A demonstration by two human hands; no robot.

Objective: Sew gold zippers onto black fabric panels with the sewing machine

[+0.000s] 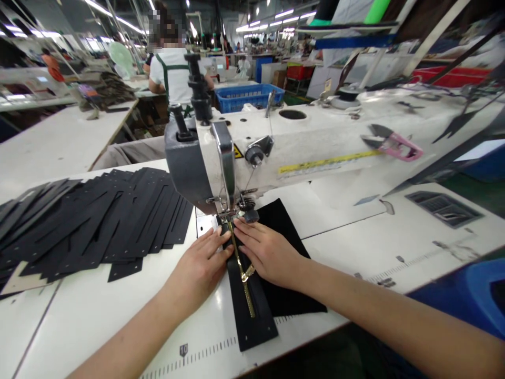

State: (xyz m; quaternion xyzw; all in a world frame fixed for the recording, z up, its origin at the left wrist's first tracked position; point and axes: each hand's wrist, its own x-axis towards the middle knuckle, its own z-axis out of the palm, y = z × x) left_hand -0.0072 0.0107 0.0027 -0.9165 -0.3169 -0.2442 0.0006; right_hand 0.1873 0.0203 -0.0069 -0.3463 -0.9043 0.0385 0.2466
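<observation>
Under the presser foot of the white sewing machine point(215, 173) lies a black strip point(252, 329) with a brass zipper point(238, 258) in its long slot. The zipper's gold pull point(248, 273) sits partway along. My left hand point(203, 266) rests on the strip's left edge, fingers stretched out and open. From the right, my right hand point(270, 250) lies flat with its fingers extended beside the zipper, close to the foot. Beneath my right hand and forearm spreads a larger black panel point(288, 284). The needle tip is hidden behind the foot and fingers.
Many black slotted strips point(98, 221) lie heaped at the left. Pink-handled snips point(398, 146) rest against the machine arm. A blue basket point(249, 97) stands behind the machine, near a seated person point(173, 73). Blue plastic point(473, 295) adjoins the table's right edge.
</observation>
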